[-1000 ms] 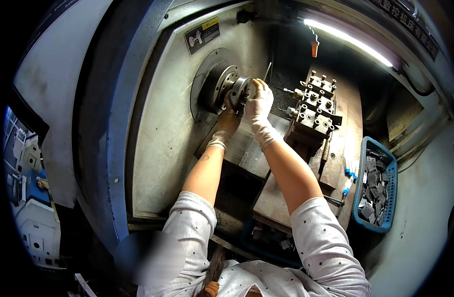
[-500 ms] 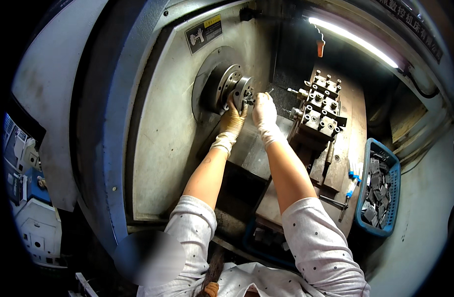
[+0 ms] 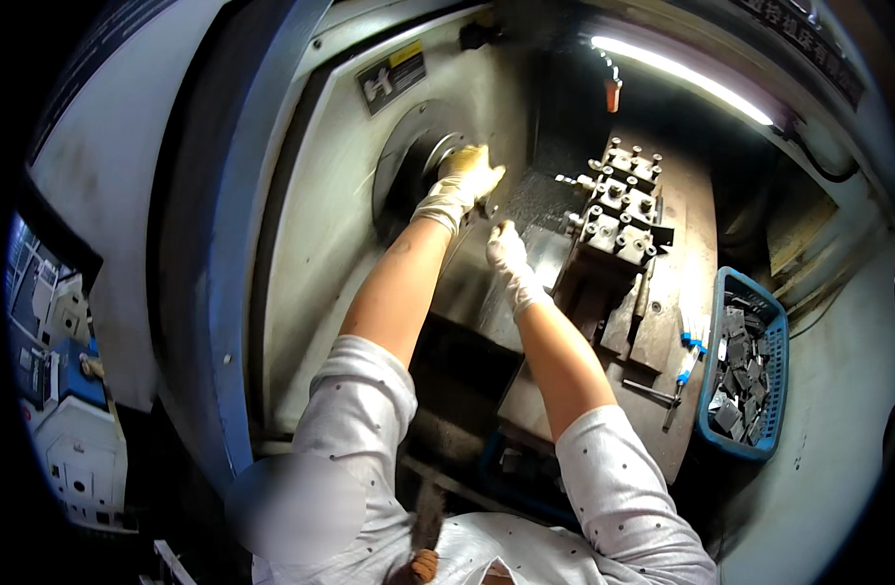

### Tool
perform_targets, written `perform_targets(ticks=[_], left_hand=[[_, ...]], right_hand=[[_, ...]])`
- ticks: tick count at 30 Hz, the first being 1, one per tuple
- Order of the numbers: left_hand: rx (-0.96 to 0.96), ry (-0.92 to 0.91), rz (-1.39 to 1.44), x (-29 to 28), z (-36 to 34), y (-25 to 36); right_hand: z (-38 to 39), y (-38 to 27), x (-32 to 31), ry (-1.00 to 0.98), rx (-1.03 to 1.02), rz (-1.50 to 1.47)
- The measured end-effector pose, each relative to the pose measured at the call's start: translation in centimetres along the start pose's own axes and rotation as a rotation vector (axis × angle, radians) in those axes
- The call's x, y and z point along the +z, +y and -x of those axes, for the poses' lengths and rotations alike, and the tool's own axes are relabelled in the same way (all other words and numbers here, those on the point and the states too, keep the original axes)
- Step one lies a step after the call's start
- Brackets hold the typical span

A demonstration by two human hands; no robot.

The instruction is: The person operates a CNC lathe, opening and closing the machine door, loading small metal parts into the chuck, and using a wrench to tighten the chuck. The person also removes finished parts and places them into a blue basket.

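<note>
My left hand [image 3: 470,178], in a pale glove with yellowed fingers, lies over the front of the lathe chuck [image 3: 434,156]. Its fingers are curled at the chuck's face and hide most of it. A small dark metal part [image 3: 487,207] shows just below those fingers; its kind is unclear. To the right and slightly lower, apart from the chuck, is my right hand [image 3: 507,250], also gloved. Its fingers are closed, and whatever may be in them is hidden. Beyond it stands the tool post [image 3: 623,210] with several bolts and clamped tools.
A blue basket [image 3: 781,375] of grey metal blocks stands at the right. Blue-and-white brushes [image 3: 691,351] and a T-handled key [image 3: 652,393] lie on the brown slide [image 3: 683,292]. A lamp [image 3: 681,80] shines above. The spindle wall [image 3: 320,214] bounds the left.
My left hand has moved up from below the chuck to over its front. My right hand has drawn back from the chuck, down toward me. The view has shifted slightly.
</note>
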State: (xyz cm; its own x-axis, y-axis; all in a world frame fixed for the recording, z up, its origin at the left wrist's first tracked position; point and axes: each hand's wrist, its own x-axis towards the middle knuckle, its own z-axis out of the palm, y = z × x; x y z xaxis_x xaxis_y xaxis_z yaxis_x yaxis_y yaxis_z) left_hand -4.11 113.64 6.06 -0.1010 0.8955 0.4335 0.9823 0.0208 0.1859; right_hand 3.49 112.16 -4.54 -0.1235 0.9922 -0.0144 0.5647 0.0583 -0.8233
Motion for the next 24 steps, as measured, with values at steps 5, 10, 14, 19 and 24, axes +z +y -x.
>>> perform_targets(ticks=[5, 10, 14, 19, 24], left_hand=[[-0.166, 0.066, 0.229, 1.1, -0.5, -0.4], [-0.225, 0.132, 0.367, 1.9, 0.0, 0.1], [-0.238, 0.079, 0.291, 1.3, -0.6, 0.6], [-0.276, -0.024, 0.216, 1.7, -2.0, -0.2], [-0.038, 0.5, 0.519, 4.2, 1.1, -0.9]], right_hand=[[-2.3, 1.2, 0.6, -0.077, 0.072, 0.089], [-2.4, 2.3, 1.1, 0.032, 0.019, 0.078], [2.3, 1.8, 2.2, -0.216, 0.032, -0.095], [3.6, -1.4, 2.9, -0.376, 0.341, -0.641], [1.9, 1.0, 3.8, -0.218, 0.513, -0.68]])
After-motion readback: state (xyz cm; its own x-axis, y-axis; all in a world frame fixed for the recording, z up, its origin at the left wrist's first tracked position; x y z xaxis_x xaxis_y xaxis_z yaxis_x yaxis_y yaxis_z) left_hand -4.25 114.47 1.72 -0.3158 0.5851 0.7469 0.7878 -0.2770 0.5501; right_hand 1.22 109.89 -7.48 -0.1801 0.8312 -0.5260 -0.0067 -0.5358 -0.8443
